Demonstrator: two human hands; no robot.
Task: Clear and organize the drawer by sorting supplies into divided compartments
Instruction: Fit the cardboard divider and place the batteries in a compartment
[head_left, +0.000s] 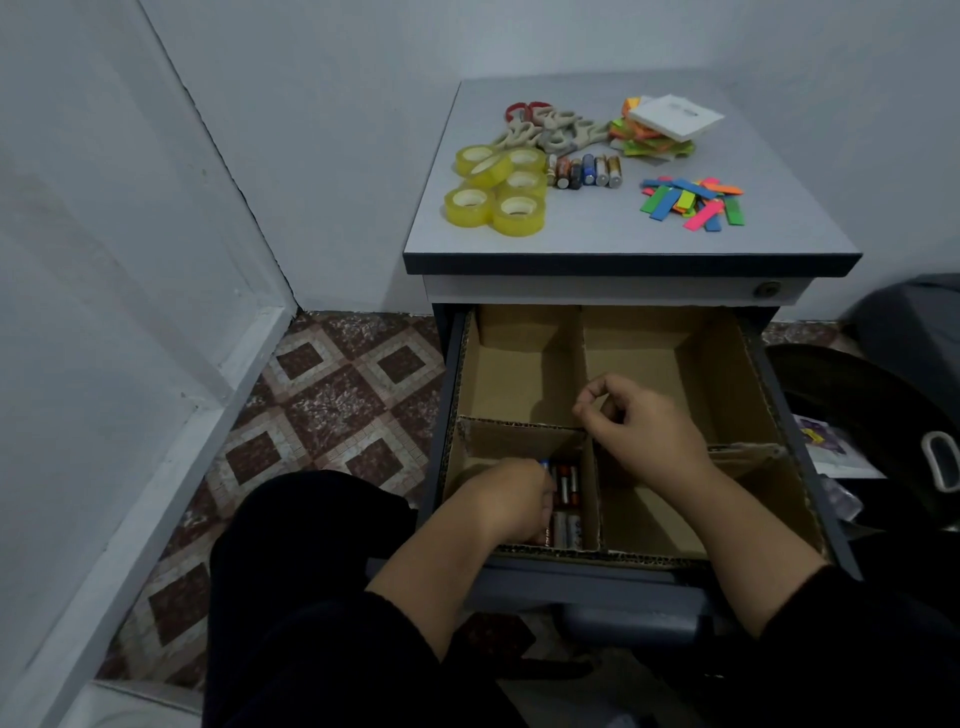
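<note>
The open drawer (779, 415) holds a cardboard divider (524, 426) that splits it into four compartments. Several batteries (567, 499) lie in the near-left compartment. My left hand (511, 499) is down in that compartment, holding a battery with a blue tip next to the others. My right hand (639, 421) hovers over the middle of the divider with its fingers loosely curled and nothing in them. On the cabinet top (571, 234) lie more batteries (584, 171), yellow tape rolls (496, 189), scissors (545, 127), coloured strips (693, 202) and sticky notes (657, 130).
The cabinet stands in a corner, with walls to the left and behind it. Patterned floor tiles (332, 395) lie to the left. A dark round object (857, 415) and some papers sit to the right of the drawer. My knees are just in front of the drawer.
</note>
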